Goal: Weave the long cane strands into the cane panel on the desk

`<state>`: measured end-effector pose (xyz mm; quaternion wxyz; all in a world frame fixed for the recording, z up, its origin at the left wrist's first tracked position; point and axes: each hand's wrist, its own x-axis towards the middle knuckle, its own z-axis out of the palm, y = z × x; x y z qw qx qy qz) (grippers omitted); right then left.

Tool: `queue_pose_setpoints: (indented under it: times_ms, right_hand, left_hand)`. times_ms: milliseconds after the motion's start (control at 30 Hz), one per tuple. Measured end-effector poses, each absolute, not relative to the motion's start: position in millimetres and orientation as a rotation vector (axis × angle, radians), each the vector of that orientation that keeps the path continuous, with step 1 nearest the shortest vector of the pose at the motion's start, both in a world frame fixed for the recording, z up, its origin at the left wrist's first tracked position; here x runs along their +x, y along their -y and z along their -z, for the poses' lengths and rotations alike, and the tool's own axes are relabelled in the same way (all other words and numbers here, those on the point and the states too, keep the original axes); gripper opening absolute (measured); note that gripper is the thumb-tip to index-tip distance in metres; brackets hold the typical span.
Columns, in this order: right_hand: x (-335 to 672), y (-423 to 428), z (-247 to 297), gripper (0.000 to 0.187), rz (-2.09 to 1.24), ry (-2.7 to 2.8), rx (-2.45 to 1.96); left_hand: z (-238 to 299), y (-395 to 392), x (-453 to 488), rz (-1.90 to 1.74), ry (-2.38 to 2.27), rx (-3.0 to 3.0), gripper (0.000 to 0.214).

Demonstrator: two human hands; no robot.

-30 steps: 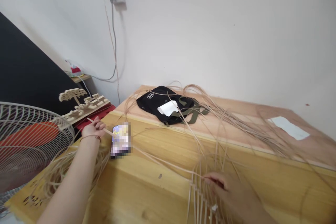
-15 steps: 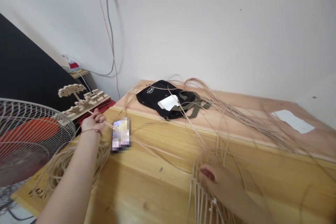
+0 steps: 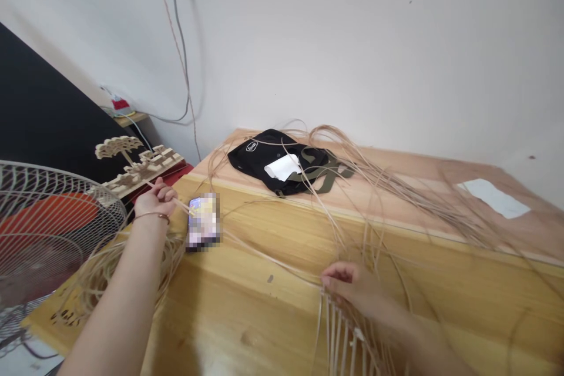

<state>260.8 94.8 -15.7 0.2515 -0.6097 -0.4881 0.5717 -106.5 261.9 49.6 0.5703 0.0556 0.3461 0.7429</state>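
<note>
Two hands: left grip (image 3: 155, 202) clamped on a rattan strand (image 3: 183, 205) angled rightward, right grip (image 3: 348, 285) unclear.

A black bag (image 3: 259, 158) with green straps (image 3: 328, 170) lies on the wooden table (image 3: 247, 305). A white paper (image 3: 282, 167) sits on top of the bag. Another white paper (image 3: 493, 198) lies flat near the far side of the table. A phone (image 3: 202, 222) lies on the table too, but its screen is blurred. A big fan (image 3: 44, 229) with a wire cage stands on the left. Beside it is a little wooden tree model (image 3: 132, 167) on a red tray (image 3: 176, 173). A gray cord (image 3: 178, 53) hangs down the white wall (image 3: 352, 41).
</note>
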Motion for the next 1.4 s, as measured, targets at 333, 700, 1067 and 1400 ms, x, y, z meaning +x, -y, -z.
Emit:
queue_pose_setpoints:
  times_ms: [333,700,1067,1400]
  right_hand:
    - [259,-103,6,0.014,-1.667,1.304,-1.866]
    - [264,-115,20,0.011,-1.668,1.455,-1.958]
    - [265,-116,20,0.008,-1.882,1.366,-1.818]
    - [274,-106,-4,0.015,-1.868,1.310,-1.757]
  left_hand:
    - [-48,-263,-105,-1.743,-0.786,0.161,0.031]
    - [-50,-263,-102,-1.737,-0.741,0.186,0.036]
    - [-53,-261,-98,-1.755,-0.746,0.232,0.037]
    - [-64,-252,-85,-1.664,-1.239,0.582,0.028]
